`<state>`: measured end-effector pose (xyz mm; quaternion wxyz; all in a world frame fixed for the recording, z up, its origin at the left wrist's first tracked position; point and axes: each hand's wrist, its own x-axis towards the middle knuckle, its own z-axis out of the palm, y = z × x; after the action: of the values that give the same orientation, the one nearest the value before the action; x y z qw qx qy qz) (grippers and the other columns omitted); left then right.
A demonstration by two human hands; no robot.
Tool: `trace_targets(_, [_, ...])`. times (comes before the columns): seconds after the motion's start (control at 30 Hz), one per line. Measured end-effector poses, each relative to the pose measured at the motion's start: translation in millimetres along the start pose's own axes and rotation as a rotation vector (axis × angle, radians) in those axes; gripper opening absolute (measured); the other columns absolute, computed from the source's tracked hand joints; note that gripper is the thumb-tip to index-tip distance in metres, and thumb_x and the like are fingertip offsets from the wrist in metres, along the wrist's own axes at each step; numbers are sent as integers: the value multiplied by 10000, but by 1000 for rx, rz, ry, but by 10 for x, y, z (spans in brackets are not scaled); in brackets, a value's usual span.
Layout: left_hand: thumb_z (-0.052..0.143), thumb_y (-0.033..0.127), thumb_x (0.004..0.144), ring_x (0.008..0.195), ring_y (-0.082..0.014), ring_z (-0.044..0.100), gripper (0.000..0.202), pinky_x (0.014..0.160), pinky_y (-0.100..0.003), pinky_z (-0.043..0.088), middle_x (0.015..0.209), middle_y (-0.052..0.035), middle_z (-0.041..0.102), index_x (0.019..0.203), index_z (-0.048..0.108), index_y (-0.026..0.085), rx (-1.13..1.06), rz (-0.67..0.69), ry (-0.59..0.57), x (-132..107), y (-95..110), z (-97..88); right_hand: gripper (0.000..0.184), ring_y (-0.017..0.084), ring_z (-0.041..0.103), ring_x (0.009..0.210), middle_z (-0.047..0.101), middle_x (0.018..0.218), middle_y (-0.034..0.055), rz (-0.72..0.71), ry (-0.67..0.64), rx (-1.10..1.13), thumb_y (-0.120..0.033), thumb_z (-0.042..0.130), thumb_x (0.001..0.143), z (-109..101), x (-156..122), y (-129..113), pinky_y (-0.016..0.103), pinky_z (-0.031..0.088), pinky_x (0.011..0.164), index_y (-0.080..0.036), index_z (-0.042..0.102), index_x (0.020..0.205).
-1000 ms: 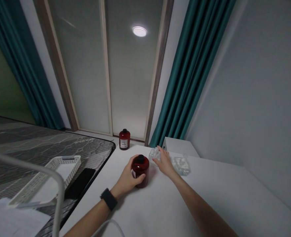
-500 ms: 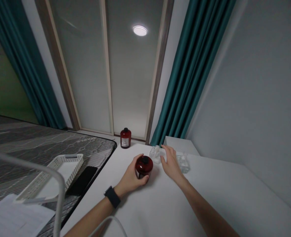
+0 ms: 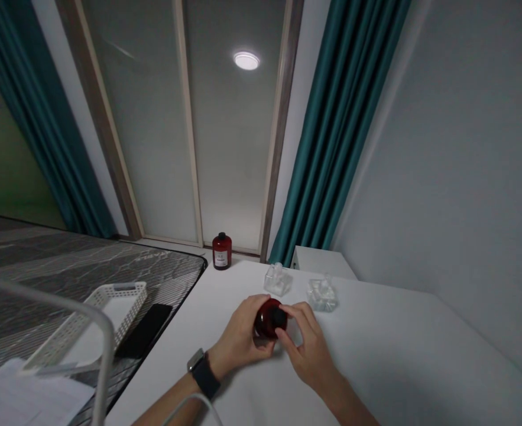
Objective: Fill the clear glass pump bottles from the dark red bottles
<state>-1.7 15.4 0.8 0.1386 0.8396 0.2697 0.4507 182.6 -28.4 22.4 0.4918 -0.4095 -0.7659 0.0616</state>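
Note:
My left hand [image 3: 245,331] is wrapped round a dark red bottle [image 3: 266,318], which tilts to the right over the white table [image 3: 376,349]. The thumb and fingers of my right hand [image 3: 307,343] pinch the bottle's black cap [image 3: 279,318]. Beyond my hands stand two clear glass bottles, one on the left [image 3: 278,280] and one on the right [image 3: 322,294]. Another red bottle [image 3: 222,251] with a white label and black cap stands upright at the table's far left corner.
A white perforated basket [image 3: 87,325], a black flat object [image 3: 144,331] and paper sheets [image 3: 30,393] lie on the grey mattress to the left. A grey bent tube [image 3: 105,355] crosses the near left. Behind the table stands a white cabinet [image 3: 323,261].
My right hand has left the clear glass bottles and closed on the black cap. My left hand has tilted the red bottle rightward and brought it slightly nearer.

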Motion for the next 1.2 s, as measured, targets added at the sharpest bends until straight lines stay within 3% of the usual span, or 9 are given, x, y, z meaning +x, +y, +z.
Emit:
trace_targets(0.17, [633, 123, 654, 1173, -319, 565, 881, 991, -484, 499, 1299, -141, 565, 1448, 271, 241, 37, 55, -63, 11, 60, 42, 107, 227, 544, 783, 559, 825, 26, 26, 122, -21, -247, 634, 890, 35, -48, 1, 352, 486, 691, -236, 571, 975])
trace_targets(0.3, [675, 137, 667, 1177, -317, 566, 887, 1000, -483, 501, 1300, -141, 556, 1451, 275, 243, 27, 56, -70, 15, 72, 63, 82, 214, 518, 735, 546, 778, 8, 33, 134, -29, -238, 630, 895, 49, -48, -14, 338, 468, 668, -238, 555, 928])
trace_targets(0.47, [804, 247, 722, 1237, -319, 541, 873, 1002, -463, 522, 1357, -145, 477, 1450, 323, 273, 5, -17, -51, 3, 71, 44, 100, 224, 531, 767, 576, 809, 21, 23, 117, -21, -236, 633, 901, 33, -65, -15, 344, 482, 681, -239, 575, 982])
trace_targets(0.57, [812, 226, 727, 1188, -294, 563, 901, 971, -445, 541, 1300, -129, 492, 1464, 297, 285, -63, -51, -44, -9, 74, 36, 145, 235, 557, 818, 608, 869, 42, 17, 79, -20, -200, 606, 904, 2, -67, -31, 368, 505, 723, -243, 600, 1043])
trace_targets(0.83, [738, 163, 704, 1210, -328, 515, 845, 1023, -515, 471, 1306, -142, 510, 1427, 312, 263, -59, 12, -29, -24, 47, 46, 506, 245, 599, 1029, 634, 1114, 86, -140, -6, 1, -50, 450, 902, -105, -56, -90, 423, 545, 870, -298, 570, 1326])
trace_targets(0.93, [735, 191, 699, 1163, -315, 536, 835, 1002, -494, 471, 1271, -130, 539, 1417, 313, 254, -5, 46, 1, -9, 60, 37, 514, 263, 572, 1113, 602, 1201, 100, -112, -20, 17, -76, 475, 908, -99, -70, -81, 453, 527, 938, -292, 524, 1372])
trace_targets(1.07, [730, 196, 688, 1095, -302, 569, 815, 961, -466, 475, 1227, -117, 584, 1401, 339, 245, 46, 74, -1, 21, 102, 31, 423, 259, 590, 988, 592, 1068, 89, 12, 37, 33, -216, 604, 910, -50, -83, -36, 425, 553, 859, -259, 518, 1323])
trace_targets(1.2, [728, 198, 694, 1095, -301, 572, 806, 949, -451, 484, 1235, -116, 589, 1400, 342, 248, 34, 87, -12, 35, 137, 31, 421, 249, 583, 929, 593, 1003, 67, 6, 45, 23, -209, 591, 919, -48, -77, -12, 413, 546, 827, -266, 497, 1326])
